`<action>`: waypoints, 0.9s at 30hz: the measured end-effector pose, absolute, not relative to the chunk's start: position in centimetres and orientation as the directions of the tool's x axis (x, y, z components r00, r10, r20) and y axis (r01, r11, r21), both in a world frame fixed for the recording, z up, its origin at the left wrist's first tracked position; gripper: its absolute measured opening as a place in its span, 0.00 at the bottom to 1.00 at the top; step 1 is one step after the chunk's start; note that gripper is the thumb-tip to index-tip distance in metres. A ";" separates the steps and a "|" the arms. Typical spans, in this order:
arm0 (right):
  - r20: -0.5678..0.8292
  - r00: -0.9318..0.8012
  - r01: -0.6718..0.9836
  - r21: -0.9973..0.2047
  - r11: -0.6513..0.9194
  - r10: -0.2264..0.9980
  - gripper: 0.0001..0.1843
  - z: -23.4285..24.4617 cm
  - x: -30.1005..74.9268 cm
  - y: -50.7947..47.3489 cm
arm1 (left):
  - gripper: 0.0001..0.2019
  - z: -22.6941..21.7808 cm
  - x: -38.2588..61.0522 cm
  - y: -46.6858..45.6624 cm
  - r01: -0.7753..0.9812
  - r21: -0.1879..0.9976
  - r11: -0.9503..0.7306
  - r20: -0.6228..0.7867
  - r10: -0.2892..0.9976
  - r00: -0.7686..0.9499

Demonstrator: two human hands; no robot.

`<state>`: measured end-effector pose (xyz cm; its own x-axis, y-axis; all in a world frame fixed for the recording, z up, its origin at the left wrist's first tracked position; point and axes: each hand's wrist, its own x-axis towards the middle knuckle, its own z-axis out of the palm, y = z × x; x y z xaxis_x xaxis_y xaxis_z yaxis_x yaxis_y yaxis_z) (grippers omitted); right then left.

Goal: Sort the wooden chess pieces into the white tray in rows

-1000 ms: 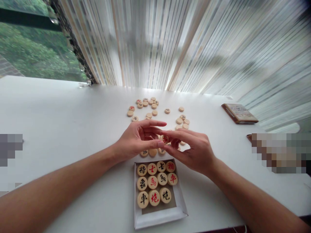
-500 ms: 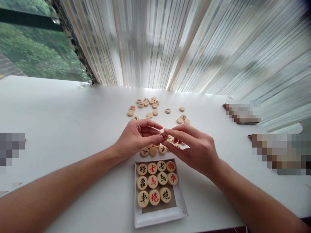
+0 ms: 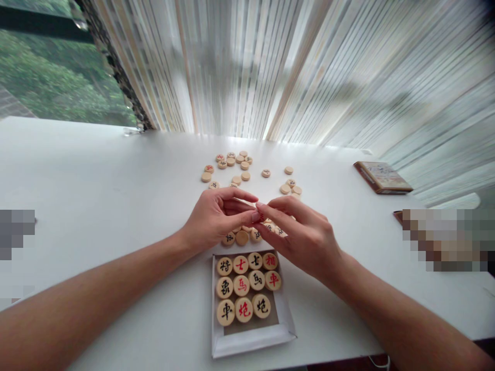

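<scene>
My left hand (image 3: 214,219) and my right hand (image 3: 307,239) meet fingertip to fingertip just above the white table (image 3: 116,180). Both pinch a small round wooden chess piece (image 3: 258,216); only a sliver of it with a red mark shows between the fingers. Right below the hands lies a small cluster of loose pieces (image 3: 242,237), partly hidden by my fingers. Nearer to me sits a shallow white box (image 3: 251,342) holding several pieces (image 3: 242,283) face up in rows, with black and red characters.
More loose wooden pieces (image 3: 232,164) are scattered farther back on the table, with another small group (image 3: 291,185) to their right. A flat brown box (image 3: 381,178) lies at the far right. Striped curtains hang behind the table; a window shows at the left.
Both hands have stayed together over the loose pieces. The piece with the red character, plain between the fingertips a second ago, is now almost hidden by them.
</scene>
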<state>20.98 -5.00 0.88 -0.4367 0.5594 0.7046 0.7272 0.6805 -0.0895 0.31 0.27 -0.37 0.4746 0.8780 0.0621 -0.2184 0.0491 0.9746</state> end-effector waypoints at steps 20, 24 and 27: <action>0.499 -0.444 0.588 -0.464 0.663 0.744 0.07 4.4 21.8 -5.6 | 0.08 -0.1 -0.5 0.8 -0.139 0.940 -0.311 0.340 0.887 0.314; 0.408 -0.507 0.568 -0.504 0.651 0.759 0.09 5.8 22.4 -7.1 | 0.08 -0.3 -0.4 0.8 -0.127 0.926 -0.356 0.378 0.865 0.330; 0.353 -0.524 0.560 -0.543 0.625 0.775 0.10 6.3 22.9 -8.7 | 0.09 -0.4 -0.5 0.9 -0.119 0.922 -0.369 0.387 0.862 0.329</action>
